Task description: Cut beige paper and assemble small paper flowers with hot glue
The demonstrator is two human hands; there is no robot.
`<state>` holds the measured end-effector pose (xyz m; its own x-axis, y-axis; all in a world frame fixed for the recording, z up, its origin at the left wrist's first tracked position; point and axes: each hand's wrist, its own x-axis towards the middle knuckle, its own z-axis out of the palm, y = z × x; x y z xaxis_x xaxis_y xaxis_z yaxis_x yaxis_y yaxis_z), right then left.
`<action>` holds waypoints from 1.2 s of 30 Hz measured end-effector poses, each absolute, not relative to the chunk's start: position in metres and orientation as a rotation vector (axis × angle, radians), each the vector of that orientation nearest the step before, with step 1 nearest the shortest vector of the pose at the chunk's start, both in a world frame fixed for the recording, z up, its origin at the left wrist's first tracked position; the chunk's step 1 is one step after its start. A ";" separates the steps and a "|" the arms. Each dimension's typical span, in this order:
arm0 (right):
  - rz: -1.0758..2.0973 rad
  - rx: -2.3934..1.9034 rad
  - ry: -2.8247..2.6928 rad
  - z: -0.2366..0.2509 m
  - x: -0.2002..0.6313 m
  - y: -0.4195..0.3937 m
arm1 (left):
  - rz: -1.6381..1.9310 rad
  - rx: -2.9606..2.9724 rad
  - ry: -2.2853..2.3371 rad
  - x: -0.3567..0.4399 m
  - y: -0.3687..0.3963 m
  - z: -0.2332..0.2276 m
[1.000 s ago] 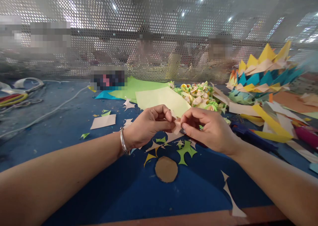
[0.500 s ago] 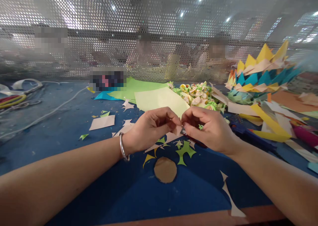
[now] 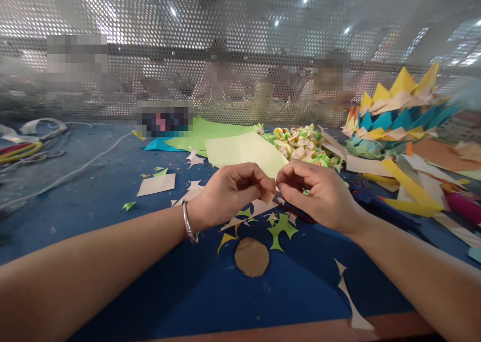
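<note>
In the middle of the view my left hand [image 3: 235, 192] pinches a small pale pink paper piece [image 3: 268, 197] between thumb and fingertips. My right hand [image 3: 315, 192] is closed in a pinch right beside it, its fingertips almost touching the left ones; what they grip, if anything, is too small to make out. Under the hands lie a dark red and metal tool [image 3: 303, 217], partly hidden, and cut-out scraps such as a green paper offcut [image 3: 281, 230]. Nearer me a round brown cardboard disc [image 3: 251, 258] rests flat on the blue table [image 3: 180, 302].
Behind the hands lie a pale yellow sheet [image 3: 242, 149], a green sheet [image 3: 220, 130] and a heap of small paper pieces [image 3: 300, 142]. At right are a layered folded-paper piece [image 3: 394, 116], a blue glue gun [image 3: 370, 202] and yellow strips [image 3: 411, 187]. A white cord [image 3: 86, 164] crosses the left.
My hands stay nearly in place. The fingertips have shifted slightly, and the pink paper piece has tilted a little in my left fingers. The whole view has moved slightly.
</note>
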<state>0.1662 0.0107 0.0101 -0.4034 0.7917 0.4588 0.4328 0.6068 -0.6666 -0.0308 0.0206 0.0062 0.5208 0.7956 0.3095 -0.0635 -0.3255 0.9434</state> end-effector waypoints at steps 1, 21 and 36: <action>0.574 -0.969 -2.048 0.010 0.166 0.011 | 1.004 1.681 0.630 -0.031 0.021 0.007; 0.716 -1.037 -2.081 0.010 0.166 0.012 | 1.100 2.133 0.894 -0.032 0.015 0.006; 0.712 -0.967 -2.134 0.011 0.161 0.010 | 1.196 2.442 0.839 -0.033 0.014 0.004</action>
<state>0.1605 0.0101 0.0110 -0.4933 0.7949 0.3533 0.4235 0.5742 -0.7007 -0.0335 0.0136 0.0042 0.4844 0.6178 0.6194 0.3727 -0.7863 0.4928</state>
